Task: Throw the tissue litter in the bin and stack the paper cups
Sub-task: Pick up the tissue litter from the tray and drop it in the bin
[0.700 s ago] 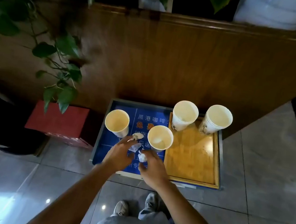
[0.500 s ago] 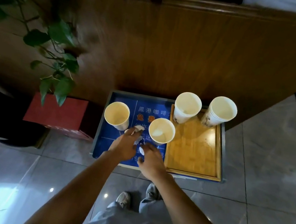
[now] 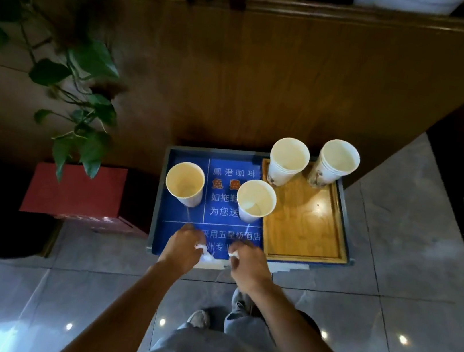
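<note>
"凤港咖啡" on blue sign

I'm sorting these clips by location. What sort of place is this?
Probably a hotel or café lobby, though that's a guess: a blue sign board printed with Chinese text mentioning coffee and a five-star hotel, polished floor tiles, a wood-panelled partition topped with potted plants.

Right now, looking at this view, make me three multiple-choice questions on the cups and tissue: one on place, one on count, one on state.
1. Where do the two right-hand cups stand?
A. on the wooden tray
B. on the red box
C. on the floor

2. How many cup openings show?
A. two
B. four
C. six

3. What are the hands doing?
A. resting open
B. lifting a cup
C. each pinching white tissue

Answers: 1 A, both cups sit on the tray's far edge. 2 B, two more stand on the blue board. 3 C, left hand and right hand hold tissue.
</note>
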Demonstrator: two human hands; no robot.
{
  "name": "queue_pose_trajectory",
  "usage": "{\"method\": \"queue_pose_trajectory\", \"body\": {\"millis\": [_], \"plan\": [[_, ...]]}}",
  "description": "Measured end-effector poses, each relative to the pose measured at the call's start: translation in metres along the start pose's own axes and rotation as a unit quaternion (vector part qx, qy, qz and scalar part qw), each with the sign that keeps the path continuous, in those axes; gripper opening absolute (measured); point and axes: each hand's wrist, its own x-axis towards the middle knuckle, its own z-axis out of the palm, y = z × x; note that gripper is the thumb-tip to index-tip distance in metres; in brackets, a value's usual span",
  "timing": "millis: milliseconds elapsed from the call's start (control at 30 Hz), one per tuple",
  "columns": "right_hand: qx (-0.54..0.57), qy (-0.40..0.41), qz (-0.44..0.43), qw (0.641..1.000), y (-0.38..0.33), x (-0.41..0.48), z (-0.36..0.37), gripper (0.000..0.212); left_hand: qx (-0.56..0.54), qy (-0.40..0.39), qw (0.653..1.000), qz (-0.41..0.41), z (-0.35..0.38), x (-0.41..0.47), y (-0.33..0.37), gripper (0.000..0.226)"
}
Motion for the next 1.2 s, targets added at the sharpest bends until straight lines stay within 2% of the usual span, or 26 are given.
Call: {"method": "queue_pose_trajectory", "body": {"millis": [100,167,300,500,633,700,767,833,900,1100,1200], "plan": [[0.041,0.019,0.030,0.999,-0.002,-0.016,0.003,0.031,-0.041,0.023,0.999,0.027,-0.002,-0.011,-0.007,0.018],[0.037,0.020,0.047,0.998,-0.003,-0.028,0.005,0.035,-0.062,0.010,0.997,0.033,-0.003,-0.020,-0.008,0.016],[0.044,0.059,0.099,0.992,-0.005,-0.055,0.011,0.024,-0.093,-0.019,0.994,0.051,-0.001,-0.036,-0.005,0.019],[0.070,0.076,0.177,0.979,0.002,-0.104,0.013,0.027,-0.091,-0.076,0.986,0.120,0.014,-0.056,0.019,0.021],[0.090,0.091,0.230,0.965,0.026,-0.135,0.009,0.022,-0.066,-0.090,0.981,0.161,0.033,-0.064,0.050,0.031],[0.107,0.106,0.255,0.955,0.039,-0.148,0.008,0.022,-0.057,-0.109,0.975,0.186,0.045,-0.067,0.065,0.026],[0.117,0.120,0.276,0.946,0.054,-0.162,0.007,0.023,-0.041,-0.119,0.971,0.204,0.062,-0.070,0.081,0.014],[0.130,0.128,0.299,0.937,0.072,-0.176,0.008,0.024,-0.034,-0.141,0.972,0.184,0.080,-0.074,0.096,0.022],[0.138,0.120,0.320,0.929,0.091,-0.189,0.010,0.025,-0.008,-0.161,0.966,0.203,0.102,-0.074,0.109,0.031],[0.141,0.079,0.343,0.926,0.173,-0.225,0.029,0.027,0.035,-0.203,0.956,0.209,0.191,-0.070,0.157,0.006],[0.158,0.058,0.361,0.917,0.222,-0.236,0.048,0.027,0.052,-0.237,0.951,0.193,0.243,-0.065,0.169,0.013]]}}
